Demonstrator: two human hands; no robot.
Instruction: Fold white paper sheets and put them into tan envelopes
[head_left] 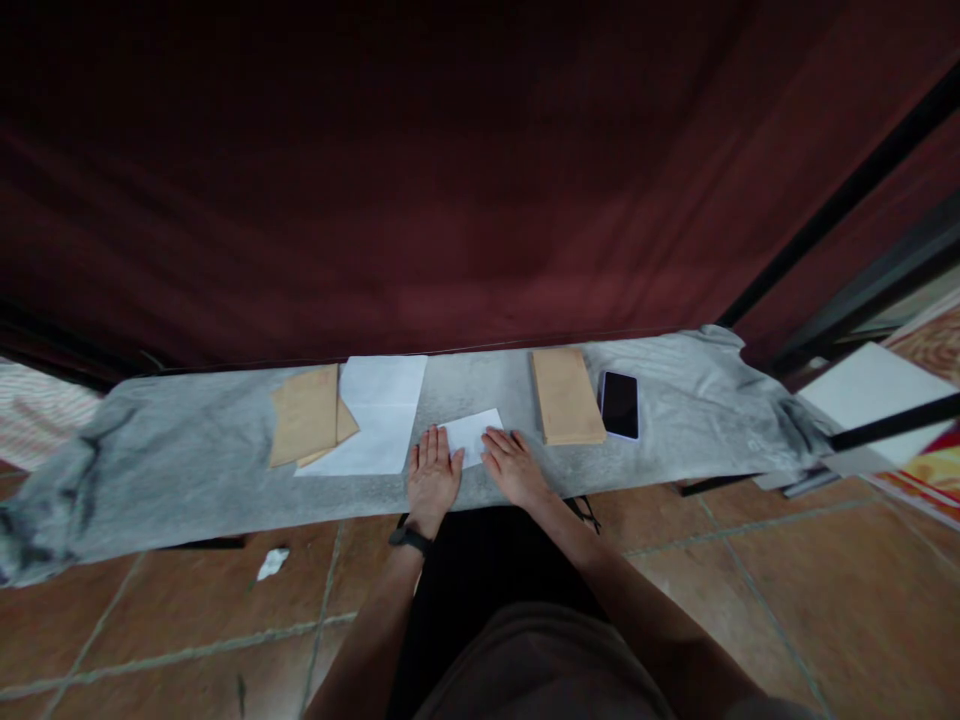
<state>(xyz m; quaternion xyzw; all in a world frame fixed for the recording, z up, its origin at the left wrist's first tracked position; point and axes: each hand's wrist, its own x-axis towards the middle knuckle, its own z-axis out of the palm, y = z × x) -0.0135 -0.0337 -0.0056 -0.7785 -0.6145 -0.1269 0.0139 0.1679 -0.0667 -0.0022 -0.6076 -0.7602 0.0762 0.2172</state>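
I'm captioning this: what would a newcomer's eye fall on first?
Probably the bare left hand and bare right hand, laid flat at a small white rectangular paper near the middle of the grey cloth. Behind, a dark red, fabric-like backdrop fills the upper view. To the right, a brown rectangular paper stack lies beside a black-screened phone.

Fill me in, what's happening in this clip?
The person's left hand and right hand lie spread at either end of a small white paper on a gray cloth. To the left, brown papers overlap a larger white sheet. To the right are a brown paper stack and a dark-screened phone.
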